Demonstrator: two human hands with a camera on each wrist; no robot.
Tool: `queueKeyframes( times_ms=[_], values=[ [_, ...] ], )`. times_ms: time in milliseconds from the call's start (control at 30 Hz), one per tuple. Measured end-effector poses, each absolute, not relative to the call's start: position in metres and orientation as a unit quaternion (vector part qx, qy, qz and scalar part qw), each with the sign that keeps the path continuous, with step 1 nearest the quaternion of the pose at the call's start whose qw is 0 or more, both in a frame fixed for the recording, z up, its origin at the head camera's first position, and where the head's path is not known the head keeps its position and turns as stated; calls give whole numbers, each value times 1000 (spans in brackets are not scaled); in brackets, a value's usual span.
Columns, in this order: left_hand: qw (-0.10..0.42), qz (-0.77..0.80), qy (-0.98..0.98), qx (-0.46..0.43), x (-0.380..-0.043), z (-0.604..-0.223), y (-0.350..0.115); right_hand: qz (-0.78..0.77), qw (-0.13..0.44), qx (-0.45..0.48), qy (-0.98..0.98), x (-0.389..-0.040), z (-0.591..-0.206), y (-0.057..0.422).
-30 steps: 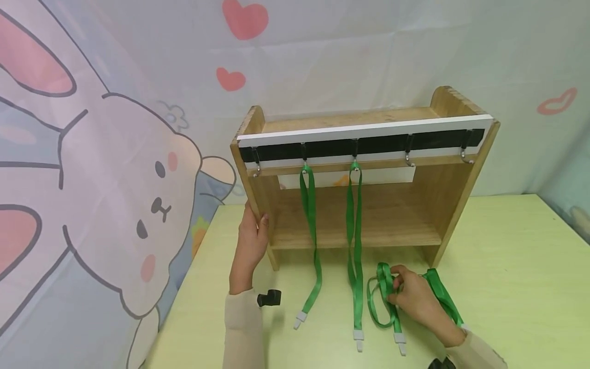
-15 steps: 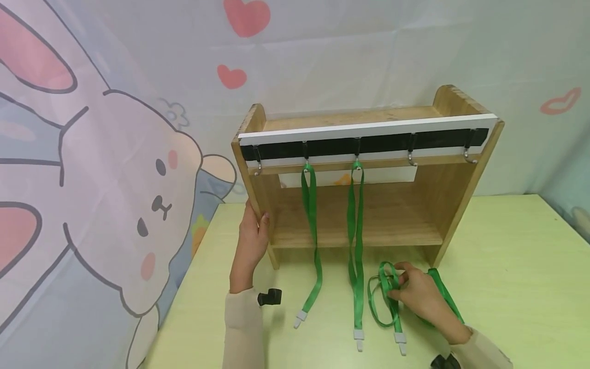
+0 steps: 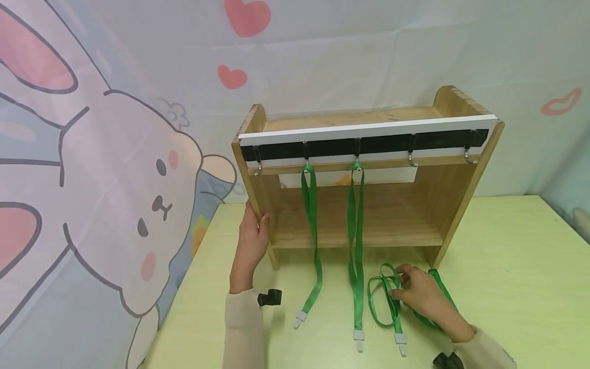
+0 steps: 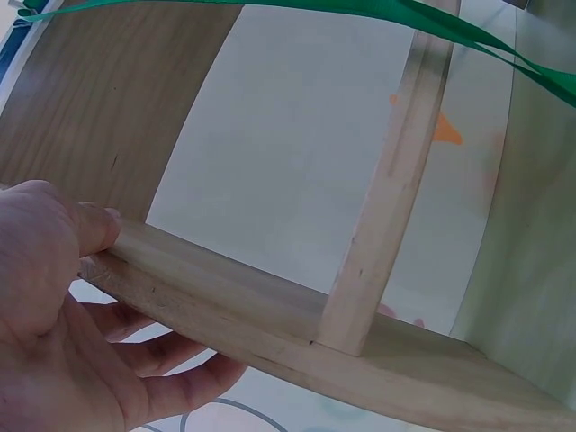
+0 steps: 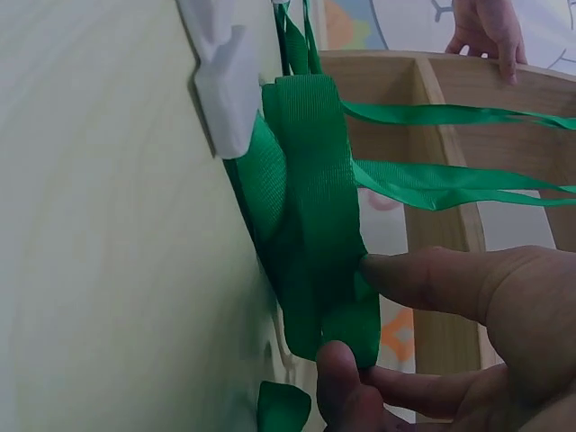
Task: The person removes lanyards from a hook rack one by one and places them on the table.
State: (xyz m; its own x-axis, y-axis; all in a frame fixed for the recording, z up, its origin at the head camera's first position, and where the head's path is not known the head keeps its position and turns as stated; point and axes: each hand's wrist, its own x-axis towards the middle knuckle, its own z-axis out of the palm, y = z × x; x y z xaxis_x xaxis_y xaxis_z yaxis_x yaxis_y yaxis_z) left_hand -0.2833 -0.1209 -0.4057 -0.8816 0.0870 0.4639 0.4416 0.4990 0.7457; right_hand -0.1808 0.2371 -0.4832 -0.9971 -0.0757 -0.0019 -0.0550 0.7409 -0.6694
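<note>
My left hand (image 3: 251,238) holds the left side panel of a small wooden shelf (image 3: 357,215); in the left wrist view the thumb lies on the panel's edge, fingers behind it. My right hand (image 3: 421,292) pinches the looped strap of a green lanyard (image 5: 315,180) on the table, thumb and fingertips at its folded end. Its pale clip (image 3: 400,338) points toward me. Another green lanyard (image 3: 443,289) lies partly hidden under the right hand. Two more hang from the shelf's hooks: a left lanyard (image 3: 312,205) and a middle lanyard (image 3: 352,230).
A black strip (image 3: 382,146) along the shelf's top front carries several metal hooks. The left hook (image 3: 258,166) and two right ones, including the far right hook (image 3: 469,155), bear nothing. The light green table (image 3: 521,266) meets a cartoon-printed backdrop (image 3: 350,61) behind.
The right hand has shifted slightly right, and the lanyard's loop at its fingertips has loosened and spread. The other lying lanyard's clip has become hidden. The left hand keeps its hold on the shelf.
</note>
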Motion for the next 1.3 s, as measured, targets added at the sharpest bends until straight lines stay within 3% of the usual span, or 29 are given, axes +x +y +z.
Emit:
queueKeyframes(
  times_ms=[500,1300],
  values=[
    [203,-474,-840,-170,-285,-405,-119,-366,17,-44,929,-177,-470,245],
    [211,-475,-837,-170,-284,-408,-122,-393,-138,-119,902,-167,-411,231]
  ],
)
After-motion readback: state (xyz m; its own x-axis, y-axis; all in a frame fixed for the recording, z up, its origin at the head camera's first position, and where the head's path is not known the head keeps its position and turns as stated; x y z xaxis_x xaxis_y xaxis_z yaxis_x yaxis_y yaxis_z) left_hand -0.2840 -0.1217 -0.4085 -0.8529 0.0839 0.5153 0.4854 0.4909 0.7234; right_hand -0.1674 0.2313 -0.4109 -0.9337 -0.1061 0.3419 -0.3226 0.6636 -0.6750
